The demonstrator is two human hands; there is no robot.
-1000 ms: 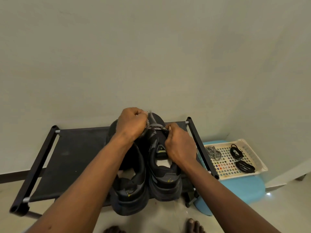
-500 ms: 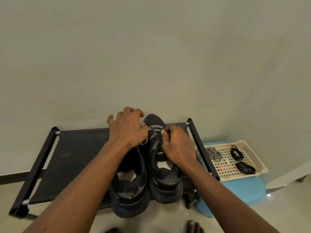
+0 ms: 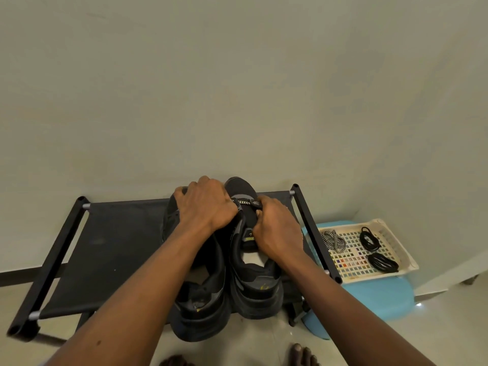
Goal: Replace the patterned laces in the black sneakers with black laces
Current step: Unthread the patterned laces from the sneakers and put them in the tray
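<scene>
Two black sneakers stand side by side on a black fabric shoe rack (image 3: 111, 249), toes to the wall. The left sneaker (image 3: 200, 294) shows no lace. Across the front of the right sneaker (image 3: 254, 281) runs a short stretch of black-and-white patterned lace (image 3: 247, 202). My left hand (image 3: 208, 204) lies over the left sneaker's toe and meets the lace's left end with its thumb side. At the right end, my right hand (image 3: 277, 228) pinches the lace with curled fingers. Two bundles of black laces (image 3: 369, 237) (image 3: 383, 262) lie in a cream tray (image 3: 406, 257).
The tray also holds a coiled patterned lace (image 3: 334, 240) and sits on a blue stool (image 3: 380, 297) right of the rack. A pale wall stands directly behind the rack. My bare toes (image 3: 301, 352) show on the tiled floor at the bottom.
My left hand has dropped from a raised fist to lying over the left sneaker's toe. The slack lace loop beside it is gone, and the lace now lies straight between my hands.
</scene>
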